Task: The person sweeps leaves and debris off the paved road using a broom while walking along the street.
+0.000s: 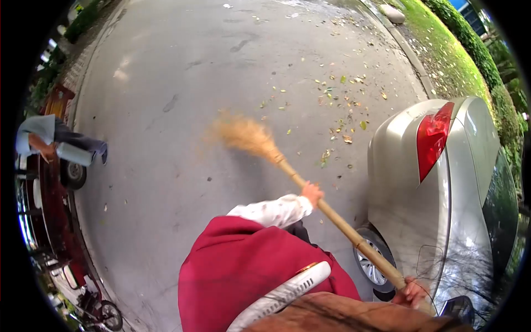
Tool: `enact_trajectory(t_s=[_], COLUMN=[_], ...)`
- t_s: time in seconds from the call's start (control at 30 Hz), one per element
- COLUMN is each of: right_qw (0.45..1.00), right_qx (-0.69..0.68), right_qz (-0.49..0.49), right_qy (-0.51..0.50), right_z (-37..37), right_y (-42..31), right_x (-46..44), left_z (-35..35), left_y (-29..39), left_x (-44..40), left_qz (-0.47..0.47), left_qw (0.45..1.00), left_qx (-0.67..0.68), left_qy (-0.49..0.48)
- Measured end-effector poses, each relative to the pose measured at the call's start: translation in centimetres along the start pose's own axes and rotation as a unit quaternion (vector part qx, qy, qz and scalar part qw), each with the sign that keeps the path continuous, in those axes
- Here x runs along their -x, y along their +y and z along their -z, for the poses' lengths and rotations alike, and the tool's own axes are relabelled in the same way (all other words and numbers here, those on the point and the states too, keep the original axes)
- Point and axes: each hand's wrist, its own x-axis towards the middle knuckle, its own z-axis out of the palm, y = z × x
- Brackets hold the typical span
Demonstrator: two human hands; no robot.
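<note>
A broom with a long bamboo handle [345, 228] slants across the view, from the lower right up to the middle. Its straw-coloured bristle head [243, 134] is smeared by motion above the grey road. My left hand [312, 193], below a white patterned sleeve, is closed round the handle partway along. Near the handle's upper end, my right hand [412, 292] is wrapped round it, close to the silver car's side. Scattered yellow and green leaves [347, 139] lie on the road to the right of the bristles.
A silver car [409, 149] stands close on my right, its wheel [373, 260] beside the handle. At left, a person [61, 141] is by a dark red vehicle [50, 205], with a motorcycle [102, 312] below. A kerb [406, 52] borders the grass [442, 47].
</note>
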Motion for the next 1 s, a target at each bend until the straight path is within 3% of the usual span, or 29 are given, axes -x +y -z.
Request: enact_trajectory(t_s=[0.07,0.13,0.2,0.23,0.3,0.37,0.43,0.5,0.53,0.6,0.67,0.73,0.8,0.87,1.0], right_qw=[0.996,0.990,0.975,0.972,0.967,0.969,0.963,0.976,0.977,0.965,0.978,0.984,0.976,0.977,0.943], right_qx=[0.059,0.084,0.127,0.100,0.008,-0.047,-0.068,-0.106,-0.125,-0.209,-0.168,-0.134,-0.123,-0.084,0.050], right_qz=[0.056,0.101,0.168,0.196,0.219,0.193,0.181,0.078,0.027,-0.085,-0.094,-0.069,-0.030,0.059,0.165], right_qy=[0.023,0.060,0.070,0.083,0.129,0.144,0.185,0.173,0.168,0.137,0.080,0.093,0.178,0.187,0.285], right_z=[-2.1,-3.6,-4.2,-2.4,-1.0,1.0,1.6,-0.8,-2.1,-6.8,-10.8,-12.7,-13.1,-14.4,-21.2], right_y=[0.0,2.0,3.7,3.7,3.5,3.7,6.3,9.7,11.4,16.1,20.0,20.7,18.9,15.8,13.8], right_x=[0.2,-1.0,-2.8,-3.3,-5.1,-6.9,-10.0,-14.8,-17.3,-22.5,-26.2,-28.5,-28.4,-27.4,-22.3], left_z=[-3.5,-2.4,-0.8,1.8,4.3,8.6,10.0,13.9,13.5,14.4,13.8,12.7,10.1,8.7,8.1], left_y=[0.2,0.5,0.8,1.7,2.4,1.6,-3.2,-8.1,-12.3,-18.9,-24.2,-25.6,-26.4,-23.8,-20.4], left_x=[-7.9,-16.3,-22.2,-23.8,-25.3,-25.0,-23.1,-21.2,-19.8,-17.8,-17.1,-18.5,-21.4,-26.3,-37.2], left_qz=[-0.049,-0.090,-0.152,-0.205,-0.205,-0.166,-0.148,-0.085,-0.049,0.018,0.106,0.133,0.012,-0.103,-0.308], left_qw=[0.999,0.987,0.981,0.977,0.978,0.982,0.988,0.988,0.975,0.960,0.924,0.933,0.958,0.942,0.907], left_qx=[0.022,-0.021,-0.008,0.015,0.019,0.004,-0.009,-0.023,-0.094,-0.110,-0.144,-0.032,0.032,0.057,0.104], left_qy=[-0.002,-0.130,-0.117,-0.055,-0.045,-0.086,-0.044,-0.124,-0.193,-0.256,-0.337,-0.333,-0.283,-0.315,-0.267])
